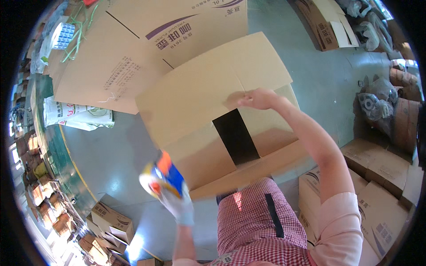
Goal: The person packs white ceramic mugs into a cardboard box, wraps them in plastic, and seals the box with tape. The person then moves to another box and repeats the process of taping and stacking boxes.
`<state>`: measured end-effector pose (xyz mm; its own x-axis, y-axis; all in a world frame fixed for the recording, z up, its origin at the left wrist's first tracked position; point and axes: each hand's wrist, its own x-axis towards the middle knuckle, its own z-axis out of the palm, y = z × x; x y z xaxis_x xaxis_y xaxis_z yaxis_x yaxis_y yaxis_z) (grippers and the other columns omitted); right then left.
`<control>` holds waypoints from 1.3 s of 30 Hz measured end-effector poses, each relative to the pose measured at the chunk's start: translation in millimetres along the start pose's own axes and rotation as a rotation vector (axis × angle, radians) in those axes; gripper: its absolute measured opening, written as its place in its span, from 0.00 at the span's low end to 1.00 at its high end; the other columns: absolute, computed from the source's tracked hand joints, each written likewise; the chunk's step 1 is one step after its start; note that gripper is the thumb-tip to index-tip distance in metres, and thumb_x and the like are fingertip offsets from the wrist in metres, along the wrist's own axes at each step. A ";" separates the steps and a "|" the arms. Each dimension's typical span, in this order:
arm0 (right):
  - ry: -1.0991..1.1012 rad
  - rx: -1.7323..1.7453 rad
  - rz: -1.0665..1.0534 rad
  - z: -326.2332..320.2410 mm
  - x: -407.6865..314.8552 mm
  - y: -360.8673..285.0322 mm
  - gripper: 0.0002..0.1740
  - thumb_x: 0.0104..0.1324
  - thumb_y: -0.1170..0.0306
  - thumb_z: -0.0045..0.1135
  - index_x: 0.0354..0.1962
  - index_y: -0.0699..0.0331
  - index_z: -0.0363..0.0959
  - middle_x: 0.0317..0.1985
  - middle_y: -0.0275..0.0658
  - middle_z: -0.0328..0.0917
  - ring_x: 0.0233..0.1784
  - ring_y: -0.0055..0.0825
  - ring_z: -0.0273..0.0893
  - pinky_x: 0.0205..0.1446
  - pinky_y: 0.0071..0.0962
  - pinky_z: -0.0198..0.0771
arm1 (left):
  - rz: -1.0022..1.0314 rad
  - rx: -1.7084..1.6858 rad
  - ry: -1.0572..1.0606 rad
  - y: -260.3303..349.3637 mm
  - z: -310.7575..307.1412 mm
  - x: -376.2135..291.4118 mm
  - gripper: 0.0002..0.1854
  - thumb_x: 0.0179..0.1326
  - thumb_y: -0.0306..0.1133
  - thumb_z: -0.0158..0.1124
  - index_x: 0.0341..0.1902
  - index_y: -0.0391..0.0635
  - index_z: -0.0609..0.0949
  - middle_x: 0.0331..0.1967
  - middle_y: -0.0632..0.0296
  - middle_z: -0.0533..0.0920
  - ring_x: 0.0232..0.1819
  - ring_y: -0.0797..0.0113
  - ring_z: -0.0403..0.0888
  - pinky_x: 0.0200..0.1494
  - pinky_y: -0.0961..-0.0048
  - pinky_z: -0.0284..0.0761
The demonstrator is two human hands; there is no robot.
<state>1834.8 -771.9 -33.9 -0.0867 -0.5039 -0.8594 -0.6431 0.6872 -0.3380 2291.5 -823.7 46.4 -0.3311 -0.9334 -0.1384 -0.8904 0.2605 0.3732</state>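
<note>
A cardboard carton lies before me. Its wide far flap leans inward over two shorter flaps. Between the short flaps a dark gap shows the inside. The near flap sticks out towards my checked apron. My left hand, in a pale glove, grips a blue, yellow and orange tape dispenser off the carton's left side. My bare right hand is at the edge of the far flap, fingers bent, with a shadow beside it. Whether it pinches the cardboard is unclear.
Flattened printed cardboard lies beyond the carton, with a tape roll and green strapping at its left. A white printed sack rests on the floor. Cartons are stacked at right; plastic-wrapped goods stand behind them.
</note>
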 end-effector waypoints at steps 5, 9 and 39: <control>0.534 -0.280 -0.150 65.6 5.3 1.1 0.59 0.68 0.26 0.41 0.75 0.71 0.56 0.79 0.51 0.57 0.84 0.44 0.51 0.86 0.45 0.43 | 0.325 0.303 0.210 -50.5 148.6 173.0 0.43 0.59 0.47 0.76 0.68 0.27 0.71 0.61 0.34 0.77 0.62 0.33 0.73 0.68 0.42 0.65; 0.949 -0.310 -0.261 107.7 30.3 23.7 0.60 0.67 0.29 0.48 0.78 0.68 0.48 0.81 0.49 0.49 0.86 0.43 0.44 0.88 0.46 0.37 | 0.450 0.234 0.262 -41.5 165.7 183.7 0.38 0.58 0.43 0.77 0.64 0.28 0.73 0.56 0.36 0.79 0.54 0.37 0.77 0.64 0.46 0.68; 1.358 0.604 0.311 29.1 38.8 288.6 0.18 0.71 0.58 0.62 0.34 0.68 0.77 0.34 0.44 0.81 0.38 0.43 0.79 0.41 0.41 0.72 | 0.218 -0.353 -1.005 227.1 158.1 172.1 0.18 0.70 0.42 0.67 0.32 0.39 0.80 0.23 0.71 0.74 0.29 0.81 0.68 0.30 0.74 0.66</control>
<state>1668.0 -577.9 -176.0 -0.9867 -0.1566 -0.0444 -0.0979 0.7888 -0.6068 1983.0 -886.1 -37.7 -0.7185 -0.2055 -0.6645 -0.6945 0.1605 0.7013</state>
